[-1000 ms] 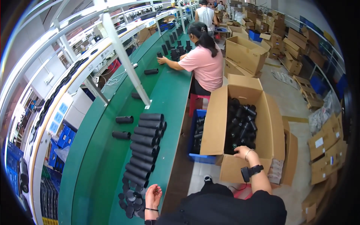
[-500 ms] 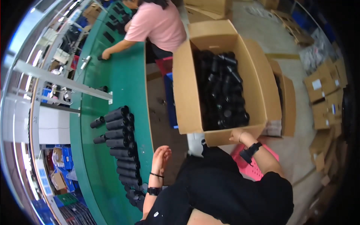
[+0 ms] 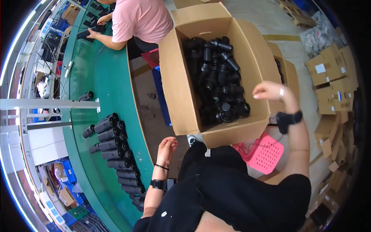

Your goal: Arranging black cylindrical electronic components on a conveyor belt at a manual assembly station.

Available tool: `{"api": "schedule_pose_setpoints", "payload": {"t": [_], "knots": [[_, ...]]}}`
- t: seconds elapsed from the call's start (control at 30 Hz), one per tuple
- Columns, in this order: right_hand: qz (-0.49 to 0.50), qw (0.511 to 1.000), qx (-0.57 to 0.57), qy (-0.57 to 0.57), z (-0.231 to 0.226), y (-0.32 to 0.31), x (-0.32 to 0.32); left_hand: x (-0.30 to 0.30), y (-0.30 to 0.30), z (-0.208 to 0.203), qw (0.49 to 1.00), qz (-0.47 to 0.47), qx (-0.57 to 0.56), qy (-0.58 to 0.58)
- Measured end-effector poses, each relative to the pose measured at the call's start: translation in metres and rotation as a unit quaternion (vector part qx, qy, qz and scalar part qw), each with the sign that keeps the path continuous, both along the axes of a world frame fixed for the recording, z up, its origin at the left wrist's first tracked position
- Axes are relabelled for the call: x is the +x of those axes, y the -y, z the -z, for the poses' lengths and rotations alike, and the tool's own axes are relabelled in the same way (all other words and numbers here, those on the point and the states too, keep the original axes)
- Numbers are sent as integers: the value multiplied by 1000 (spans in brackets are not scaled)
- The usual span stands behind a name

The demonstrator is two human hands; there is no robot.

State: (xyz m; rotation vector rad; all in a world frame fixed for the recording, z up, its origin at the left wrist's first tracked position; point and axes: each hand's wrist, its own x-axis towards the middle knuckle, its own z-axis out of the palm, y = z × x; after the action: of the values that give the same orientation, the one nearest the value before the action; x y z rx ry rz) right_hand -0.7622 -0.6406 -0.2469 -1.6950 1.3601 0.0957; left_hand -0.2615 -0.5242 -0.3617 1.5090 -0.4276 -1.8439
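Observation:
My right hand [image 3: 267, 91] is over the right rim of a tall open cardboard box [image 3: 216, 140], fingers stretched toward the inside and holding nothing. Inside the box lies a jumbled pile of black cylindrical parts [image 3: 216, 79]. The hand does not touch the pile. My left hand [image 3: 167, 150] hovers between the box and the green table [image 3: 112, 83], its fingers curled in loosely with nothing visible in them. Near it on the table, black cylinders [image 3: 116, 154] lie side by side in a row, with two more [image 3: 89, 131] just left of the row.
A co-worker in a pink top [image 3: 141, 21] handles a black cylinder [image 3: 85, 34] at the table's far end. A pink perforated basket [image 3: 266, 152] sits below the box. A metal bar [image 3: 50, 103] crosses above the table. Cardboard boxes [image 3: 328, 71] are stacked at the right.
My right hand has let go of the box's near edge and risen to its right side. My left hand stays low, fingers curled. The co-worker has lifted a cylinder off the table.

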Motion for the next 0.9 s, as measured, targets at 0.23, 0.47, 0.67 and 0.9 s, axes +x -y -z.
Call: {"api": "schedule_pose_setpoints", "payload": {"t": [0.23,0.47,0.67,0.9], "knots": [[-71,997,-32,0,245,138,27,-38,12,-9,999,13,33,36],[145,985,-89,-2,270,268,126,-41,14,-34,989,-50,35,133],[216,954,-205,-45,290,355,174,-20,-11,4,989,-4,47,143],[45,958,-226,-170,330,408,186,-44,28,-20,969,83,76,219]]}}
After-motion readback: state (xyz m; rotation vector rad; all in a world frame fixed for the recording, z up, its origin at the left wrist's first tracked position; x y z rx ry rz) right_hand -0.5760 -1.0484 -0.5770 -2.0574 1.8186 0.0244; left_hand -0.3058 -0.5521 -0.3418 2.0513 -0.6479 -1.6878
